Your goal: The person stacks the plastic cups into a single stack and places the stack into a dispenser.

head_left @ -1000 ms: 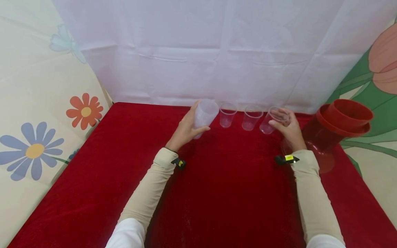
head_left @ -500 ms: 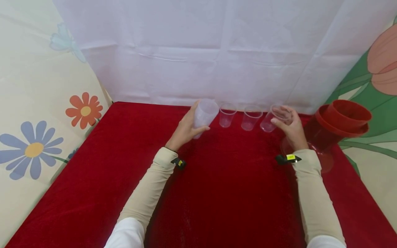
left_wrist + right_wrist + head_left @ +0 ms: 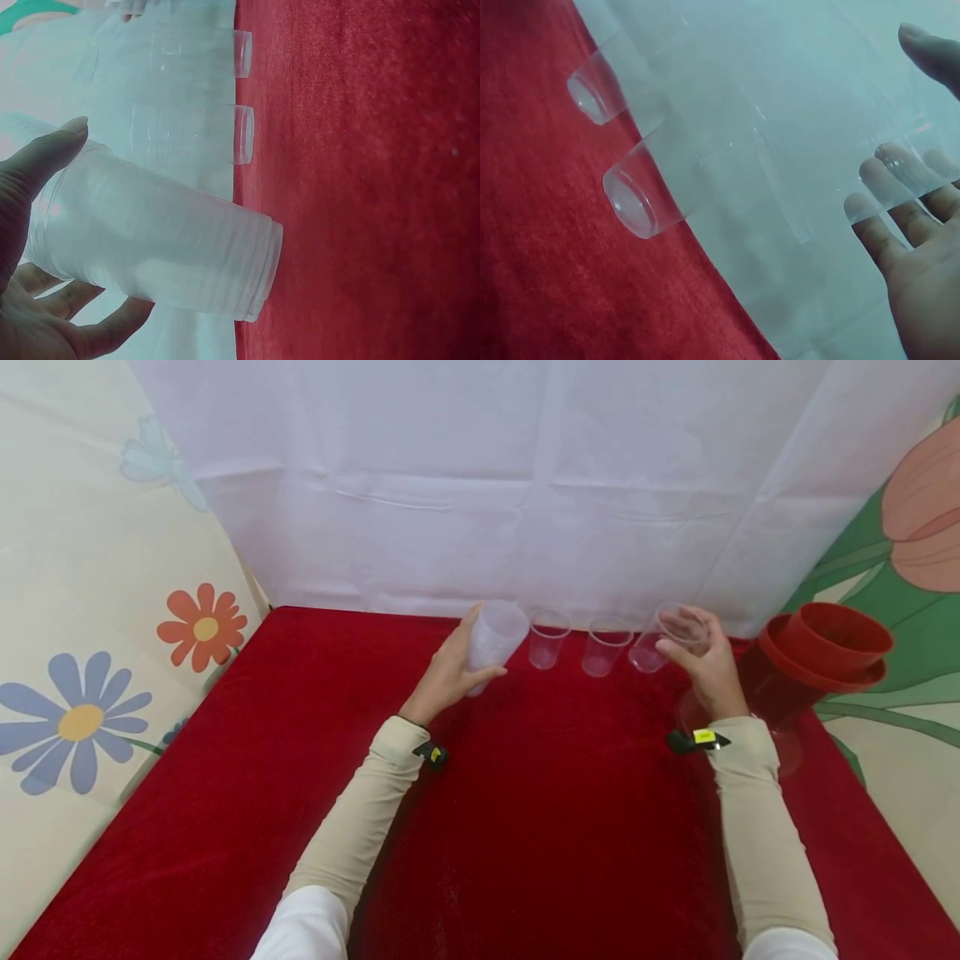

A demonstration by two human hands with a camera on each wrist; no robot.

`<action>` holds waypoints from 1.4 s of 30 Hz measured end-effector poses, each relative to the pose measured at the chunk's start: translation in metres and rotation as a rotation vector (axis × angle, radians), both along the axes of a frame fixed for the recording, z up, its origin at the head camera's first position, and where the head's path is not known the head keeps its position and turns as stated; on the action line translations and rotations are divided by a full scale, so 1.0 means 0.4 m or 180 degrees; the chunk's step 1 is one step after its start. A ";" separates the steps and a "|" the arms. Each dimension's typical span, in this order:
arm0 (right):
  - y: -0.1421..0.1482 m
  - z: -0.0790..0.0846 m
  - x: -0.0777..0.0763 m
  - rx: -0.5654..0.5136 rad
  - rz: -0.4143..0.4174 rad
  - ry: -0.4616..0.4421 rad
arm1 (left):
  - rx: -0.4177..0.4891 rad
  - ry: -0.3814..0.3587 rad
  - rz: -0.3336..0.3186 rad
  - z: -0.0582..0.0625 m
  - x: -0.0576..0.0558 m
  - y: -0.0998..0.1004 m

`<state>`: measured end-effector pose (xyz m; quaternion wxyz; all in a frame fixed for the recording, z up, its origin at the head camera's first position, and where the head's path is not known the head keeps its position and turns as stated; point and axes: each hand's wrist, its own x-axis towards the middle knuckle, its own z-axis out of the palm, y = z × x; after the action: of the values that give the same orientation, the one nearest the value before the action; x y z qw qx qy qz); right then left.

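My left hand [image 3: 450, 672] grips a nested stack of clear plastic cups [image 3: 497, 639], thumb on the near side and fingers behind. The stack leans, its rims up and to the right; in the left wrist view its stepped bases [image 3: 259, 270] show close over the red cloth. Toward the right, my right hand [image 3: 711, 670] holds a single clear plastic cup [image 3: 654, 647] near its rim, tilted and raised. Its fingers show through the clear wall in the right wrist view. Between the hands, two clear cups stand upright, a left one [image 3: 547, 642] and a right one [image 3: 604, 648].
A red container [image 3: 780, 681] with a smaller red vessel [image 3: 847, 635] in its top stands right of my right hand, partly hidden by it. Red cloth [image 3: 555, 827] covers the table. A white sheet [image 3: 450, 485] hangs along the back edge, with flower-patterned panels at both sides.
My right hand has moved slightly right and up with its cup, widening the gap to the nearest standing cup. My left hand and its stack have hardly moved.
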<state>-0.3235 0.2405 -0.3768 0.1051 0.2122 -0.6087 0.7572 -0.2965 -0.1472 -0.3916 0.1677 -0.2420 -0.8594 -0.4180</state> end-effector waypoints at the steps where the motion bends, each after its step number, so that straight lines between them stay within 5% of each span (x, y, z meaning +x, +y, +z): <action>1: -0.001 0.002 -0.001 -0.0032 0.0013 0.0017 | -0.0006 -0.0002 0.0003 0.000 0.000 0.000; 42: -0.040 0.040 0.001 0.0202 0.0042 0.0179 | 0.0044 -0.0010 0.0001 -0.001 0.003 -0.004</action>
<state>-0.3232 0.2245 -0.3608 0.1103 0.2407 -0.6279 0.7319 -0.2954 -0.1489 -0.3922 0.1681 -0.2401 -0.8567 -0.4244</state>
